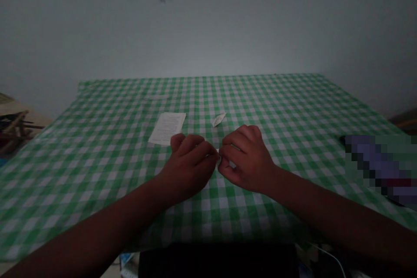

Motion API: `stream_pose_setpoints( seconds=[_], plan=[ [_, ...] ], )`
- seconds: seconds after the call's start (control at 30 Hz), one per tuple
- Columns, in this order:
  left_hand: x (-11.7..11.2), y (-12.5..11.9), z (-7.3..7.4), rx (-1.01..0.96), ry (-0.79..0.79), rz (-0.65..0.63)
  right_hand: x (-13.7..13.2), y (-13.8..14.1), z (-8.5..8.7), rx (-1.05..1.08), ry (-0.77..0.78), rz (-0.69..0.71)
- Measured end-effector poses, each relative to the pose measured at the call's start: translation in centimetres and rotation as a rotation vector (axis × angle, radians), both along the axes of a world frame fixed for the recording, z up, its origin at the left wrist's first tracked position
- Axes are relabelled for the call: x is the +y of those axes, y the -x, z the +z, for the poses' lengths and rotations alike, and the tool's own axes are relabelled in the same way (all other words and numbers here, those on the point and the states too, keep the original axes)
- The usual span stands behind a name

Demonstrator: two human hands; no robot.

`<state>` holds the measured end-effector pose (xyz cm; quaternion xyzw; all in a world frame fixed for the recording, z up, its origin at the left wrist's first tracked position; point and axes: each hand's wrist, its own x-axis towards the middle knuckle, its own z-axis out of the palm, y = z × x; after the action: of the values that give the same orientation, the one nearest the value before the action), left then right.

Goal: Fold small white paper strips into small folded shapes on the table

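Note:
My left hand [189, 165] and my right hand [246, 158] meet over the middle of a table covered with a green-and-white checked cloth [97, 147]. Both hands have their fingers curled and pinched together where they touch. A tiny bit of white paper [218, 155] shows between the fingertips; most of it is hidden. A white sheet of printed paper [167, 128] lies flat just beyond my left hand. A small folded white paper piece [219, 119] rests on the cloth beyond my right hand.
A pale bare wall [208, 30] rises behind the table's far edge. A blurred-out dark object [381, 167] lies on the cloth at the right. Wooden furniture [14, 128] stands off the table's left side. Dark items and a white cable [329, 256] sit below the near edge.

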<state>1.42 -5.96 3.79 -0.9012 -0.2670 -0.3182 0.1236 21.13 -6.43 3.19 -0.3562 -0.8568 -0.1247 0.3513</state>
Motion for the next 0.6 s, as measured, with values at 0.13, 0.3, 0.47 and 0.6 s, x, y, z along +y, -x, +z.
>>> stream_pose_setpoints(
  seconds=[0.13, 0.3, 0.47, 0.6],
  plan=[
    [0.3, 0.4, 0.0, 0.000, 0.021, -0.009, 0.6, -0.7, -0.3, -0.023, 0.008, -0.036],
    [1.0, 1.1, 0.5, -0.044, 0.059, 0.018, 2.2, -2.3, -0.7, 0.037, 0.031, -0.123],
    [1.2, 1.2, 0.3, -0.039, 0.034, 0.011, 1.6, -2.1, -0.3, 0.091, 0.070, -0.009],
    [0.9, 0.8, -0.1, -0.042, 0.076, 0.029, 0.8, -1.3, -0.2, -0.004, 0.038, 0.039]
  ],
)
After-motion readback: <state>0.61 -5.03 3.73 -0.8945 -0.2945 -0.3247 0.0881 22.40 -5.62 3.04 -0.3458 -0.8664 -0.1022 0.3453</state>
